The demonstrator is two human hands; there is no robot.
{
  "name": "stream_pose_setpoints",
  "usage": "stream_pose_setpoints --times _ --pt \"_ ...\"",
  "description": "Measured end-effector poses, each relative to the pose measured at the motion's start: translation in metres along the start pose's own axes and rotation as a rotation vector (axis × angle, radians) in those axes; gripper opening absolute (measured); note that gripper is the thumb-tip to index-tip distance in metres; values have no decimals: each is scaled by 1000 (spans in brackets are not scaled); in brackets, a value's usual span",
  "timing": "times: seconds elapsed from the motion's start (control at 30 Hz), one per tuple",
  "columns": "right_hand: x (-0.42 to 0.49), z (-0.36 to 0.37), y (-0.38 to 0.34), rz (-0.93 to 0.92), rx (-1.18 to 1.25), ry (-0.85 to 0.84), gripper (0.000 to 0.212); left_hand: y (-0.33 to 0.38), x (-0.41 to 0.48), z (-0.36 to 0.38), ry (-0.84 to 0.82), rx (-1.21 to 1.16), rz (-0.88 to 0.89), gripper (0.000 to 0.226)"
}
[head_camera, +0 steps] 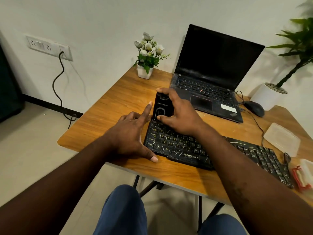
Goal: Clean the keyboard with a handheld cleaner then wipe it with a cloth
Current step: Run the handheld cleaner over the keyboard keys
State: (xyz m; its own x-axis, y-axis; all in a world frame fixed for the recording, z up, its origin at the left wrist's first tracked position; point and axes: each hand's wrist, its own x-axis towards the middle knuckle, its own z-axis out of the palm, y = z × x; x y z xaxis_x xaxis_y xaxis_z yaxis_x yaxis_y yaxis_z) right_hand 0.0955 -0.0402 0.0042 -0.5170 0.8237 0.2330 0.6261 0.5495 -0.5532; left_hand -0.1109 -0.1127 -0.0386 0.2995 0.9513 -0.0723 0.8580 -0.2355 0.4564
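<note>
Fingers of the right hand [179, 114] clasp the handheld cleaner [160, 106] atop the keyboard [176, 147]; left hand [130, 136] fingers spread, holding nothing.

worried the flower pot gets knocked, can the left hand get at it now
Probably yes: the left hand holds nothing, and nothing stands between it and the flower pot; the handheld cleaner sits further right.

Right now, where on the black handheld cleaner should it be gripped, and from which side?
Probably around the handheld cleaner's long body, coming from the right, as the right hand does: fingers over the far end, thumb by the near end. Its near end sits on the keyboard's far left corner, and the left hand crowds its left side.
</note>
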Motion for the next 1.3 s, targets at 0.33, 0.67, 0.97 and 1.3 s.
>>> stream_pose_setpoints --times 0.33,0.67,0.97,1.3 --pt "-22 -71 42 129 -183 -101 84 10 -2 -5 -23 29 -38 161" --pt "-21 -53 38 59 -110 -143 86 8 0 -4 -22 46 -54 157" --pt "-17 -30 25 55 108 -17 84 4 2 -1 -25 81 -2 143" --pt "-42 -83 58 165 -129 -111 86 -1 7 2 -24 118 44 144"
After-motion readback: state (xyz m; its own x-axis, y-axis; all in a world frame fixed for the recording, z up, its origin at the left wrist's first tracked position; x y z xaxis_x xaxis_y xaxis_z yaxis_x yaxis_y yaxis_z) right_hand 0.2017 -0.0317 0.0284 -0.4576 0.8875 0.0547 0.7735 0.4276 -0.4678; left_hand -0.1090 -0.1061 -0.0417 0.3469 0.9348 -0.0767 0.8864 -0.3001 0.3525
